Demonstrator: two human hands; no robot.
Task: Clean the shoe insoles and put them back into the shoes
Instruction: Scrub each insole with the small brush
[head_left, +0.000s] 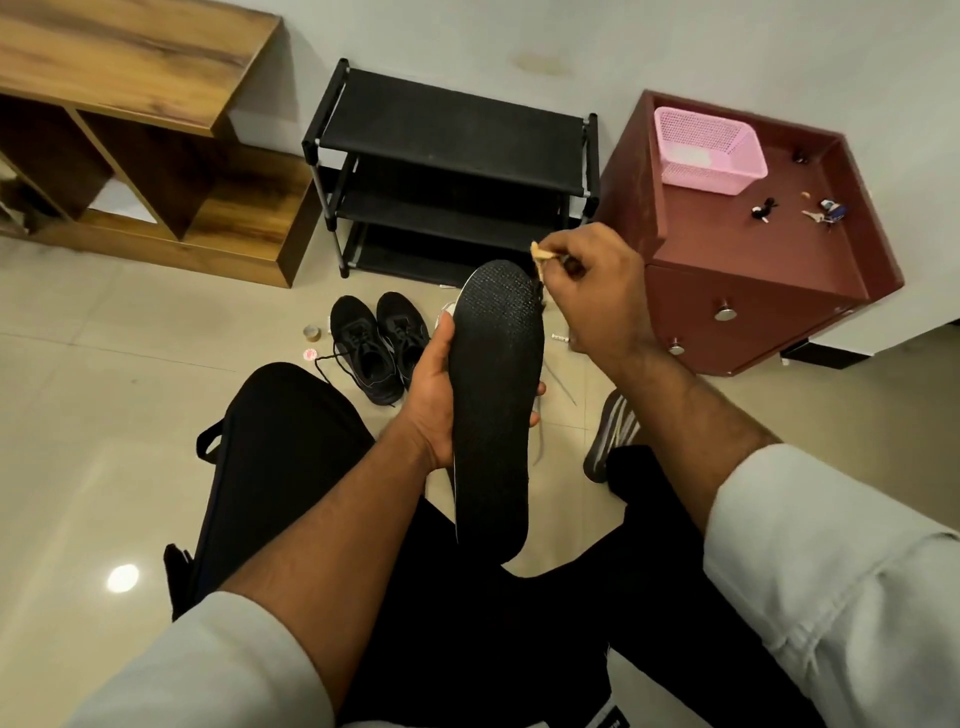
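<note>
A long black insole (493, 405) stands nearly upright in front of me, toe end up. My left hand (431, 400) grips it around the middle from the left. My right hand (597, 291) is closed on a small brush with a pale wooden handle (541, 254), whose dark bristles touch the insole's upper right edge. A pair of black laced shoes (379, 345) sits on the floor behind the insole. Another shoe with grey stripes (610, 436) lies on the floor to the right, partly hidden by my right forearm.
A black shoe rack (452, 171) stands against the wall. A wooden shelf unit (145, 145) is at the left, a maroon cabinet (753, 280) with a pink basket (709, 150) at the right. A small tin (311, 332) and round lid (309, 355) lie on the tiles.
</note>
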